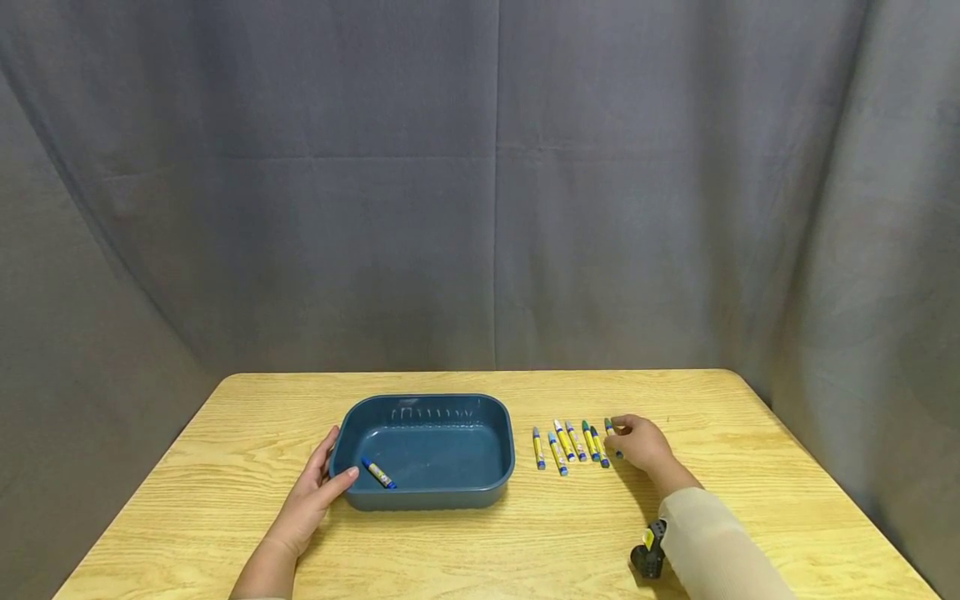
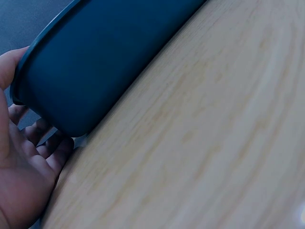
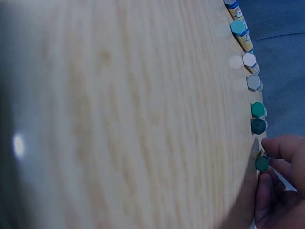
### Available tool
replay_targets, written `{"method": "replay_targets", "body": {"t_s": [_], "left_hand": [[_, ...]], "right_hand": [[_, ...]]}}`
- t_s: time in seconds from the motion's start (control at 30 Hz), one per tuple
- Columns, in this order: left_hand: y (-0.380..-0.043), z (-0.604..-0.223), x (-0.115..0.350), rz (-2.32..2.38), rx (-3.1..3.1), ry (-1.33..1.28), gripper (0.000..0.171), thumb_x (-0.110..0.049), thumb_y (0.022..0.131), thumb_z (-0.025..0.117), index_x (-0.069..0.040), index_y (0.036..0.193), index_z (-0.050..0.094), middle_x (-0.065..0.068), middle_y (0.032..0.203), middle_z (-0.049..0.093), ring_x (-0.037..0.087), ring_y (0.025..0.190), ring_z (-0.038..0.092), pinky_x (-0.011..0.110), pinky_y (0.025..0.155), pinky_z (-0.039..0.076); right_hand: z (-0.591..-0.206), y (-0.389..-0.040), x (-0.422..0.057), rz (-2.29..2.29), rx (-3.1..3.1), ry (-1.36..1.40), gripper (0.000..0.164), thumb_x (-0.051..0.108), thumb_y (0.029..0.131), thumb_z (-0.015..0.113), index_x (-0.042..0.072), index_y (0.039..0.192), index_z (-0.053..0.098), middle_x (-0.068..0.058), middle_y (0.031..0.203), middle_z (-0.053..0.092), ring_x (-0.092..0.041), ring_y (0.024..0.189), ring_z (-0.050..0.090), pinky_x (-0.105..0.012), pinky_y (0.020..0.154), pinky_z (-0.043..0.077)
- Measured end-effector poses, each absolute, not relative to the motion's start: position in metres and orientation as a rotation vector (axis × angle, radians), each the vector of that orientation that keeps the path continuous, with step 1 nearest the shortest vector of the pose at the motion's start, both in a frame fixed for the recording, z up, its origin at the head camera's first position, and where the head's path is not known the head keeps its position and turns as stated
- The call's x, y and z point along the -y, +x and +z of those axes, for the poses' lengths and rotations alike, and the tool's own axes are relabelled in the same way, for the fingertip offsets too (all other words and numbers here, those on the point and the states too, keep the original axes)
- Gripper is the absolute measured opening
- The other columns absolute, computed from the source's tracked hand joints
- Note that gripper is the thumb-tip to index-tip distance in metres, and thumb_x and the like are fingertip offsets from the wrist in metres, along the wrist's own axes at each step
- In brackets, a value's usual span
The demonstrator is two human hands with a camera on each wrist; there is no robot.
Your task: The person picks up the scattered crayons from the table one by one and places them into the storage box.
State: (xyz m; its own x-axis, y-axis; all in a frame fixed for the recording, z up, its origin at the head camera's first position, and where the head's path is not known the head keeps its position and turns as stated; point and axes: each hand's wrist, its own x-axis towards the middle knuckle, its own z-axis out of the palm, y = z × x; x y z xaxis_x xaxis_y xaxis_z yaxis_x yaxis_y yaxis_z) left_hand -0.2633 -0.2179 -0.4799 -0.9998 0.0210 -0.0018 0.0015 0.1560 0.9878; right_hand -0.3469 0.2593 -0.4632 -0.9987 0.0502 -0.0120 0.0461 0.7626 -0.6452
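My left hand (image 1: 309, 492) holds the left end of a dark blue plastic basin (image 1: 427, 498), thumb over the rim and fingers against the outer wall. Seen from the left wrist, those fingers (image 2: 40, 138) lie beside the basin's wall (image 2: 95, 62). Inside the basin lies one blue crayon (image 1: 379, 473) with a patterned wrapper. Over on the right, my right hand (image 1: 645, 446) pinches the rightmost crayon, a green one (image 3: 262, 163), between thumb and fingertips. It is at the end of a loose row of crayons (image 1: 562, 440), and the hand partly covers it.
Everything sits on a light wood table (image 1: 570, 533). The row holds several crayons in white, blue and green shades, right of the basin. A small black device (image 1: 649, 552) sits at the right wrist. A grey curtain (image 1: 480, 208) hangs behind the table.
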Motion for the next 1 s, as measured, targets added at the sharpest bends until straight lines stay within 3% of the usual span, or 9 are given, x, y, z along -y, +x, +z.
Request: {"method": "replay_targets", "body": {"t_s": [0.6, 0.77, 1.0], "left_hand": [[-0.2632, -0.4803, 0.2174, 2.041, -2.371, 0.038, 0.078, -0.019, 0.098, 0.056, -0.018, 0.159, 0.008, 0.021, 0.162, 0.02, 0.037, 0.149, 0.02, -0.002, 0.085, 0.031], [-0.263, -0.4803, 0.2172, 2.04, -2.374, 0.038, 0.078, -0.019, 0.098, 0.056, -0.018, 0.159, 0.008, 0.021, 0.161, 0.021, 0.037, 0.149, 0.021, -0.002, 0.085, 0.031], [-0.2625, -0.48, 0.2172, 2.045, -2.365, 0.035, 0.078, -0.019, 0.098, 0.056, -0.018, 0.159, 0.008, 0.021, 0.161, 0.021, 0.037, 0.149, 0.022, -0.001, 0.085, 0.031]], "right_hand": [[-0.461, -0.3492, -0.2555, 1.016, 2.967, -0.095, 0.043, 0.007, 0.089, 0.059, -0.01, 0.128, 0.056, -0.031, 0.12, 0.061, -0.044, 0.11, 0.058, -0.054, 0.095, 0.046], [-0.4608, -0.3498, -0.2572, 1.06, 2.942, -0.101, 0.044, 0.007, 0.089, 0.056, -0.01, 0.13, 0.055, -0.03, 0.117, 0.06, -0.038, 0.103, 0.059, -0.049, 0.088, 0.049], [-0.4532, -0.3482, -0.2533, 1.306, 2.869, -0.152, 0.048, 0.009, 0.093, 0.052, -0.008, 0.137, 0.049, -0.028, 0.119, 0.056, -0.022, 0.082, 0.053, -0.03, 0.065, 0.044]]}}
